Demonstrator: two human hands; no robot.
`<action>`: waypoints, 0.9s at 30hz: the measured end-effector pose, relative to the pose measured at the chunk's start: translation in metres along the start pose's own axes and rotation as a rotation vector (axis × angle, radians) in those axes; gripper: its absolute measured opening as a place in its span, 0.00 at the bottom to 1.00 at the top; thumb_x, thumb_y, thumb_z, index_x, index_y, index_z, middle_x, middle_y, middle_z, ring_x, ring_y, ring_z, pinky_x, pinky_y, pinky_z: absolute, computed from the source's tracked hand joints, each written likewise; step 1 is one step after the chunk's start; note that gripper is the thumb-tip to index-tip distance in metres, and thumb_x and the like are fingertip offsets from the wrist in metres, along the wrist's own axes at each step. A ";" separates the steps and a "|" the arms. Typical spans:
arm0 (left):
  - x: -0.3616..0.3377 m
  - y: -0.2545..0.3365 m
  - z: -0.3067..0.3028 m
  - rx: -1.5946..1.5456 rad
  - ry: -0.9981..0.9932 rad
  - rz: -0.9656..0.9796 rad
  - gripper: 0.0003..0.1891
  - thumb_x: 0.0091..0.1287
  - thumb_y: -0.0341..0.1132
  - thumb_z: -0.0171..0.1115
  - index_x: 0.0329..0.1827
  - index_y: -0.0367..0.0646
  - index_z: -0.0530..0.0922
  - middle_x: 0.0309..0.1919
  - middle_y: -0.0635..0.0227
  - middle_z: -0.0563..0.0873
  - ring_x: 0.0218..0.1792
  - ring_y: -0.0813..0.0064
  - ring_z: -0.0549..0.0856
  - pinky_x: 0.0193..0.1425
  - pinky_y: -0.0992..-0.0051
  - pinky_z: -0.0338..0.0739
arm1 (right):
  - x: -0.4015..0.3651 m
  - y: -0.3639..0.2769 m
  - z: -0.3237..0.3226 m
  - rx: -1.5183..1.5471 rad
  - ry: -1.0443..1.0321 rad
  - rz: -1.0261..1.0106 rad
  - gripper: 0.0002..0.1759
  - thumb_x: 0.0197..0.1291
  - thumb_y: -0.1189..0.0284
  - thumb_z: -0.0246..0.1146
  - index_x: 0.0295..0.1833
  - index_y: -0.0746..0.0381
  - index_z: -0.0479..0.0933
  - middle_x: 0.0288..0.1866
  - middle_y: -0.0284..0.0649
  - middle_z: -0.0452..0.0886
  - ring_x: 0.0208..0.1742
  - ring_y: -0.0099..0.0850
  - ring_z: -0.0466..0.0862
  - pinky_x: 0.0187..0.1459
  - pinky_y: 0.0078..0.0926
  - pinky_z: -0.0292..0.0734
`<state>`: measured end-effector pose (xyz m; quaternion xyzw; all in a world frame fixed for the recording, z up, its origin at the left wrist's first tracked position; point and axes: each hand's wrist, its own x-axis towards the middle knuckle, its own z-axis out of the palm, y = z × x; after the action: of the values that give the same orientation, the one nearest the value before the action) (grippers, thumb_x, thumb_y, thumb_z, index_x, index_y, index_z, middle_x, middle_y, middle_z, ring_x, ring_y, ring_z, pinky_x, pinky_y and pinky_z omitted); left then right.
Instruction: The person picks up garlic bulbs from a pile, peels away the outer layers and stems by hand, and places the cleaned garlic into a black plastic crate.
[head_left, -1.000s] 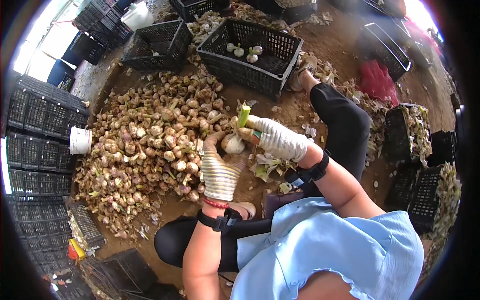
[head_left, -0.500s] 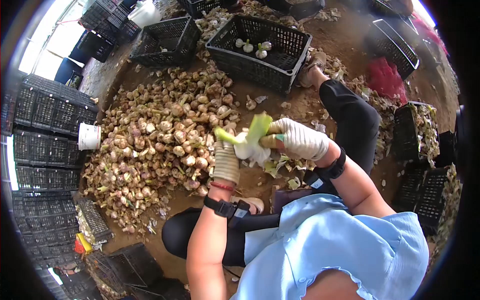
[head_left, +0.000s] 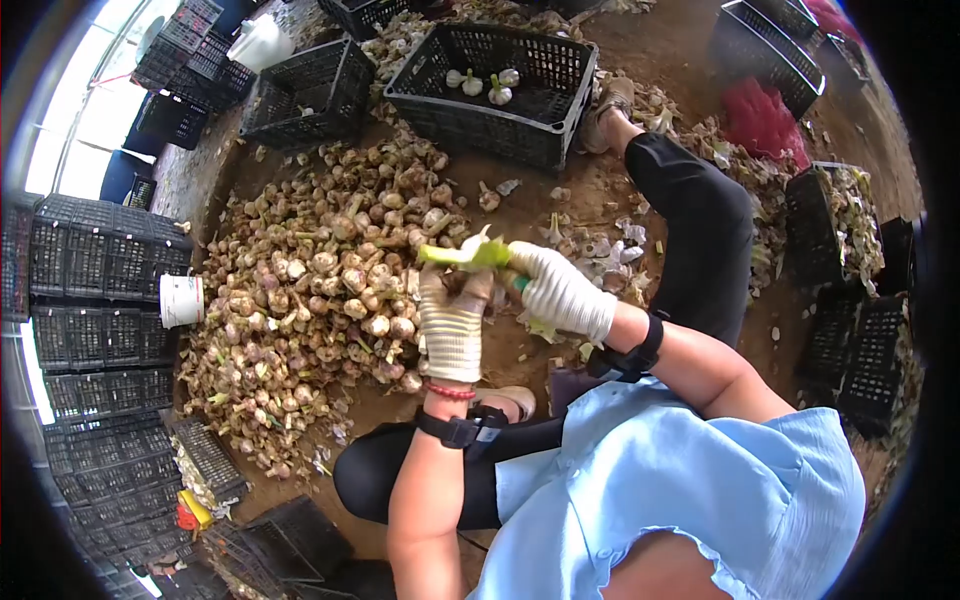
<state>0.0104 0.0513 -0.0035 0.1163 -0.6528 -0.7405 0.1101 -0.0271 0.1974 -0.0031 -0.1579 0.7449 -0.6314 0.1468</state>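
My left hand [head_left: 452, 325], in a ribbed cream work glove, is closed around a garlic bulb with its stalk. The bulb is mostly hidden; a green stalk [head_left: 438, 254] sticks out leftward over the fingers. My right hand [head_left: 568, 292], gloved the same way, pinches a green outer leaf [head_left: 490, 255] of that garlic, close beside the left fingers. A small teal-green spot shows by the right thumb; I cannot make out what it is. Left of my hands spreads a big heap of untrimmed garlic [head_left: 320, 270]. Cleaned white garlic bulbs [head_left: 499, 94] sit in a black crate [head_left: 480, 128] ahead.
Another black crate [head_left: 310, 128] stands at the back left. A white bucket [head_left: 182, 301] lies by the heap, near stacked crates [head_left: 105, 255]. Peeled husks [head_left: 610, 265] litter the ground right of my hands. A red net bag [head_left: 762, 122] and a husk-filled crate [head_left: 815, 220] are further right.
The white bulb, visible between my hands before, is now mostly covered by leaf and fingers. The green leaf has folded down from upright. My right hand has moved slightly left and lower.
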 end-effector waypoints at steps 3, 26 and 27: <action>0.014 -0.008 -0.029 -0.081 0.190 -0.234 0.15 0.71 0.48 0.69 0.46 0.45 0.83 0.37 0.72 0.86 0.35 0.80 0.82 0.40 0.77 0.77 | -0.002 0.002 0.003 0.101 -0.115 -0.027 0.13 0.70 0.78 0.56 0.55 0.61 0.82 0.42 0.34 0.87 0.40 0.21 0.81 0.44 0.25 0.78; -0.004 -0.020 -0.017 0.564 0.035 0.462 0.11 0.71 0.27 0.67 0.54 0.41 0.84 0.46 0.67 0.87 0.44 0.79 0.84 0.50 0.75 0.82 | 0.023 -0.005 -0.007 -0.782 0.160 -0.265 0.07 0.58 0.70 0.65 0.41 0.59 0.78 0.36 0.42 0.81 0.40 0.46 0.83 0.40 0.40 0.80; -0.002 -0.017 -0.019 0.509 0.026 0.472 0.11 0.71 0.27 0.67 0.55 0.43 0.84 0.47 0.67 0.87 0.46 0.79 0.84 0.50 0.76 0.82 | 0.028 0.005 -0.011 -0.723 0.207 -0.279 0.06 0.59 0.72 0.64 0.41 0.59 0.78 0.35 0.43 0.81 0.39 0.47 0.83 0.40 0.40 0.80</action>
<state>0.0183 0.0359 -0.0231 -0.0047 -0.8240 -0.5065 0.2540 -0.0577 0.1963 -0.0067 -0.2347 0.9014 -0.3548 -0.0813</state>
